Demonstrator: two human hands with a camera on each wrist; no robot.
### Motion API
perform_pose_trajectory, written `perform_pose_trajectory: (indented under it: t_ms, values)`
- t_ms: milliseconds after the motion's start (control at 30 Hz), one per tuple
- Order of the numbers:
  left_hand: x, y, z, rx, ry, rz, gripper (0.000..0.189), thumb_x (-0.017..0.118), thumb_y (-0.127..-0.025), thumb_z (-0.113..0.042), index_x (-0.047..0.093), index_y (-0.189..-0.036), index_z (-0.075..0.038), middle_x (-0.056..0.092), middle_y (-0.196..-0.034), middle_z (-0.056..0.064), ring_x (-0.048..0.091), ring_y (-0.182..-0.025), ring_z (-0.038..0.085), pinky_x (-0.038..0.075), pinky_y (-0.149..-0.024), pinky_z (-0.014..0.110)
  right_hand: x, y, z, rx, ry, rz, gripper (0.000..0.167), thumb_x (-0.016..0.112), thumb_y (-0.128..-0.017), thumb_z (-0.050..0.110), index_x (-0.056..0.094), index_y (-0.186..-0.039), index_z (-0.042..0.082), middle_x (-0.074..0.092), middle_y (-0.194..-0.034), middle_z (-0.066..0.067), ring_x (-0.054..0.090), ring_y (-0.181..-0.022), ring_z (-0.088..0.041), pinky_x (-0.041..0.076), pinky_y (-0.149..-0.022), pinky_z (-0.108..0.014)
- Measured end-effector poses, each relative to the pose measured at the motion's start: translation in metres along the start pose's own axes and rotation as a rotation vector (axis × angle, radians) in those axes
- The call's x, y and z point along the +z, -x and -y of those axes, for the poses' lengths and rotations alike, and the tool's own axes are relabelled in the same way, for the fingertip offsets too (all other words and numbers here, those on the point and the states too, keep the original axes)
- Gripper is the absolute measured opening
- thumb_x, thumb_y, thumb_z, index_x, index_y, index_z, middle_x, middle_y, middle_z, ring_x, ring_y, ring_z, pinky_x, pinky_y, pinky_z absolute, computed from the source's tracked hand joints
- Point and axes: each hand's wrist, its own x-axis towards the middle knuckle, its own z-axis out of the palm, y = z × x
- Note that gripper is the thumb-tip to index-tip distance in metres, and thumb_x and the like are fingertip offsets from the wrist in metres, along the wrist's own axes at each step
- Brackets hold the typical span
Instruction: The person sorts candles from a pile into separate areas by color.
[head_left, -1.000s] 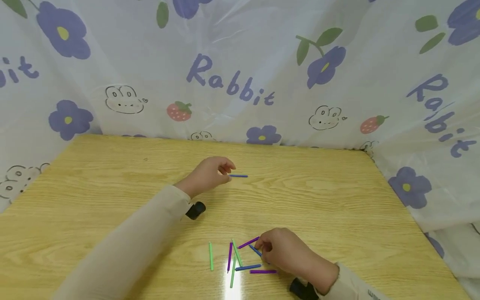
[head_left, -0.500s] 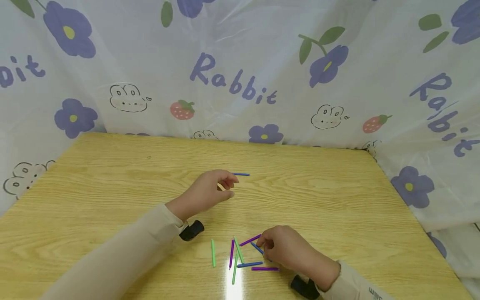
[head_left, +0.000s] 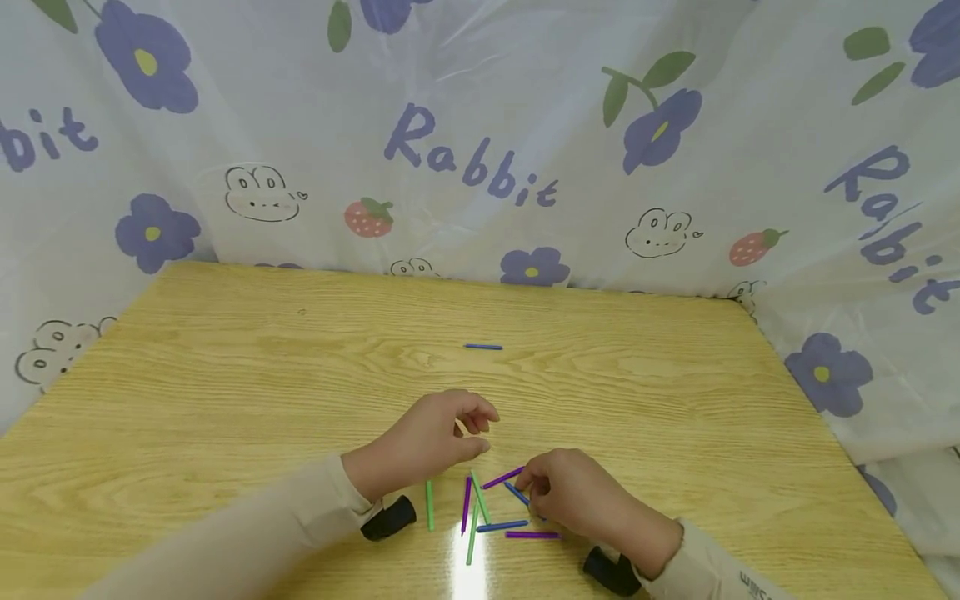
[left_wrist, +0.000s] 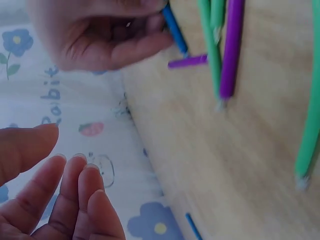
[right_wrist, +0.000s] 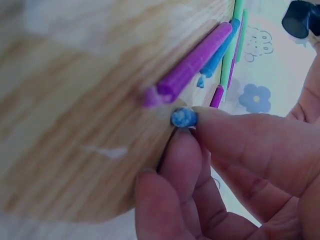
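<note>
My right hand [head_left: 581, 493] is low at the near part of the table, its thumb and fingertips pinching one end of a thin blue candle [head_left: 516, 493]. In the right wrist view that candle's end [right_wrist: 184, 118] pokes out between thumb and finger. My left hand [head_left: 423, 437], fingers bent and nothing between them, hovers above the table behind the candles. Beside the right hand lie a purple candle [head_left: 532, 535], another blue candle [head_left: 502, 526] and a slanted purple candle [head_left: 501, 478]. Crossing green candles [head_left: 480, 497] and an upright-lying purple candle [head_left: 466, 504] are further left.
A lone blue candle [head_left: 483, 347] lies farther back on the wooden table [head_left: 225, 375]. One green candle [head_left: 430, 506] sits apart at the left of the group, close to the left wrist's black camera [head_left: 390, 518]. A patterned curtain [head_left: 450, 83] hangs behind the table.
My left hand has left the far blue candle and come back toward me, next to the group. The right hand has kept its pinch on the near blue candle, almost still.
</note>
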Motion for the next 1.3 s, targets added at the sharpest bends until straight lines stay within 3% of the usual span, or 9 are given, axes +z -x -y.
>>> perform_pose_trajectory:
  t_ms: [333,533,600,767,1300]
  values:
    - [0.024,0.010,-0.005,-0.015,0.055,0.119,0.021,0.066,-0.084,0.000,0.066,-0.106,-0.001,0.063,-0.093,0.005,0.056,-0.087,0.015,0.048,-0.072,0.028,0.002,0.000,-0.003,-0.010,0.001,-0.006,0.020,0.061,-0.077,-0.011,0.072,-0.087,0.002,0.059,-0.067,0.004,0.047,-0.058,-0.010,0.039,-0.053,-0.021]
    - [0.037,0.013,-0.002,-0.052,0.183,0.176,0.018,0.063,-0.085,0.005,0.065,-0.102,0.001,0.059,-0.085,0.002,0.052,-0.056,0.009,0.046,-0.044,0.023,0.002,0.001,-0.003,-0.015,0.013,-0.013,0.019,0.062,-0.077,-0.010,0.072,-0.089,0.002,0.062,-0.070,0.003,0.049,-0.060,-0.009,0.041,-0.054,-0.022]
    - [0.040,0.014,0.000,-0.050,0.190,0.194,0.019,0.062,-0.085,0.006,0.065,-0.102,0.001,0.061,-0.087,0.002,0.053,-0.058,0.009,0.047,-0.048,0.022,0.002,0.001,-0.003,-0.018,0.021,-0.012,0.020,0.063,-0.077,-0.010,0.072,-0.090,0.002,0.061,-0.070,0.003,0.048,-0.059,-0.009,0.040,-0.054,-0.022]
    - [0.045,0.012,0.002,-0.002,0.087,0.225,0.021,0.064,-0.081,0.008,0.067,-0.099,-0.001,0.066,-0.094,0.003,0.059,-0.081,0.010,0.049,-0.073,0.021,0.001,0.003,0.000,-0.013,0.029,-0.005,0.021,0.062,-0.078,-0.008,0.073,-0.092,0.003,0.057,-0.066,0.006,0.045,-0.055,-0.008,0.038,-0.053,-0.022]
    - [0.051,0.010,0.002,-0.037,-0.013,0.306,0.021,0.069,-0.080,0.006,0.069,-0.099,-0.002,0.063,-0.091,-0.003,0.055,-0.081,0.003,0.048,-0.073,0.019,-0.002,0.002,0.003,-0.011,0.014,0.009,0.020,0.061,-0.078,-0.008,0.073,-0.088,0.005,0.067,-0.081,0.000,0.045,-0.056,-0.009,0.037,-0.052,-0.022]
